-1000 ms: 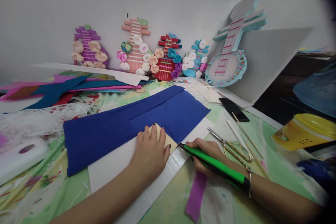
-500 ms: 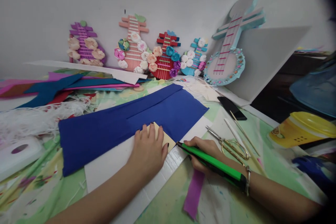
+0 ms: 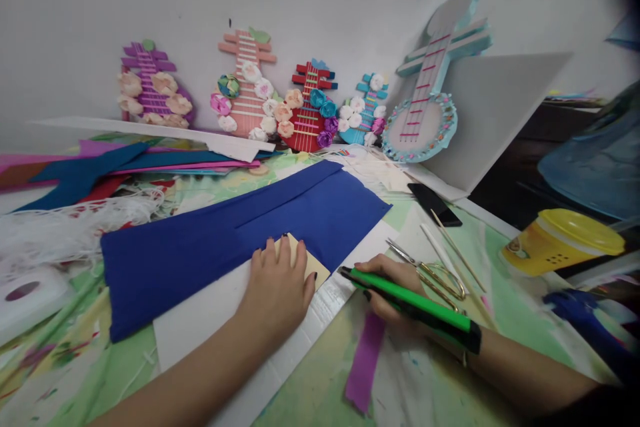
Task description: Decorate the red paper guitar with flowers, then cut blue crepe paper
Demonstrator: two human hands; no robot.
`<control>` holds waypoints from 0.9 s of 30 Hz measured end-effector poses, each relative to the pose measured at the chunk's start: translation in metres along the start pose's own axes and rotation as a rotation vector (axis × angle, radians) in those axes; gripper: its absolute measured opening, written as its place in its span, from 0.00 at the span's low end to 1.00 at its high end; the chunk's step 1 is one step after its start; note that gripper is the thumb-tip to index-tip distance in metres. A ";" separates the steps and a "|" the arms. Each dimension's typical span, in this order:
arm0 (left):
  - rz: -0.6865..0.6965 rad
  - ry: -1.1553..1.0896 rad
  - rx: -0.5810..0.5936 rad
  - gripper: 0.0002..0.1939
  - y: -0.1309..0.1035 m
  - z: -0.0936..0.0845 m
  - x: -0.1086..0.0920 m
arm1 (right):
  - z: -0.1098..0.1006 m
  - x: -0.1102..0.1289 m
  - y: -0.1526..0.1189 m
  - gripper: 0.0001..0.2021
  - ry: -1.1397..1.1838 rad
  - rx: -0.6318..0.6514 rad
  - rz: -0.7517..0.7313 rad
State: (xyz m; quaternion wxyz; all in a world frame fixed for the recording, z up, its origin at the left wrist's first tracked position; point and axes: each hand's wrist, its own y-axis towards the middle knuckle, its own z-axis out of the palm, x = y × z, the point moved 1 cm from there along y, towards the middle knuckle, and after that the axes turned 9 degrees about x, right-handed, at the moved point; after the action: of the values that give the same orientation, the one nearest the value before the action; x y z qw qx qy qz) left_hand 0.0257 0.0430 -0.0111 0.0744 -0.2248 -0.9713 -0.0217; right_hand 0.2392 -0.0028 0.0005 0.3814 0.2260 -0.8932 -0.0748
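My left hand (image 3: 277, 283) lies flat with fingers spread, pressing on a small pale yellow card (image 3: 316, 271) over the white board (image 3: 200, 323). Between my right thumb and fingers is a green and black utility knife (image 3: 415, 303), its tip just right of the card's corner; my right hand (image 3: 393, 287) is closed round it. Blue paper (image 3: 185, 247) with a folded strip spreads beyond my left hand, partly over the board. Under my right hand, a purple paper strip (image 3: 366, 363) rests on the table.
Gold-handled scissors (image 3: 435, 277), a wooden stick (image 3: 457, 250) and a black phone (image 3: 434, 204) lie right. Farther right stands a yellow-lidded tub (image 3: 563, 243). White string (image 3: 75, 230) and coloured sheets (image 3: 95, 170) are at left. Decorated paper instruments (image 3: 306, 110) lean against the wall.
The knife tip has lifted away from the card's corner, moving slightly right, and the knife's rear end has swung. My left hand stays on the card. The whole view has shifted a little.
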 end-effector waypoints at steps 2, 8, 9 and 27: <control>-0.004 -0.002 0.003 0.27 0.000 0.000 0.000 | -0.007 0.001 0.003 0.09 0.033 -0.050 0.016; -0.019 -0.032 0.035 0.30 -0.001 0.003 -0.003 | -0.022 0.012 0.036 0.12 0.326 -0.112 0.051; -0.022 -0.041 0.040 0.30 -0.001 0.003 -0.004 | -0.024 0.015 0.045 0.12 0.410 -0.120 0.045; -0.012 -0.078 0.142 0.32 0.003 -0.009 -0.005 | 0.068 0.007 0.160 0.14 1.216 0.276 0.225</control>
State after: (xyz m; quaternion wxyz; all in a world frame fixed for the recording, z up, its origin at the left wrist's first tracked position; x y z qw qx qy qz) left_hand 0.0331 0.0430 -0.0032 0.0520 -0.2139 -0.9739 0.0558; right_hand 0.1309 0.1333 0.0064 0.7936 0.1797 -0.5367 0.2233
